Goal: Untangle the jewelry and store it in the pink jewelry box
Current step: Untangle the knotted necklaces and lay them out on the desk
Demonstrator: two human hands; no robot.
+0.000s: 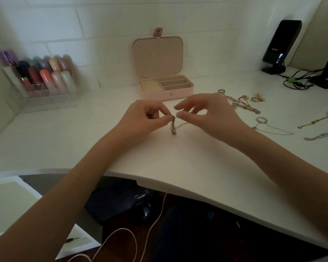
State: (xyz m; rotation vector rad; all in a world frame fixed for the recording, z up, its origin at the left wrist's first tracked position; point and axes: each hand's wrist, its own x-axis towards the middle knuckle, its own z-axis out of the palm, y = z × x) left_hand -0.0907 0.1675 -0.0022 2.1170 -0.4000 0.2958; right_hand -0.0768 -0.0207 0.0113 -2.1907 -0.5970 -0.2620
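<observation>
From the head view, my left hand (pixel 146 115) pinches the top of a small chain (pixel 173 127) between thumb and forefinger, so that it hangs down to the white table (pixel 197 157) just in front of the pink jewelry box (pixel 166 87). My right hand (pixel 203 114) meets it at the same spot: thumb and forefinger tip close on the chain's upper end, the other fingers spread loose above. A thin strand seems to trail from the knot toward my right hand, though it is too fine to follow. The box stands open behind my hands, lid up against the wall, and I see no jewelry in its compartments, so I judge nothing is stored yet. To the right of the box lies the rest: a tangled heap of bracelets and rings (pixel 240 103), and farther out several thin necklaces (pixel 273 127) spread apart. I am early in the job, with one piece in hand and the heap to work through.
</observation>
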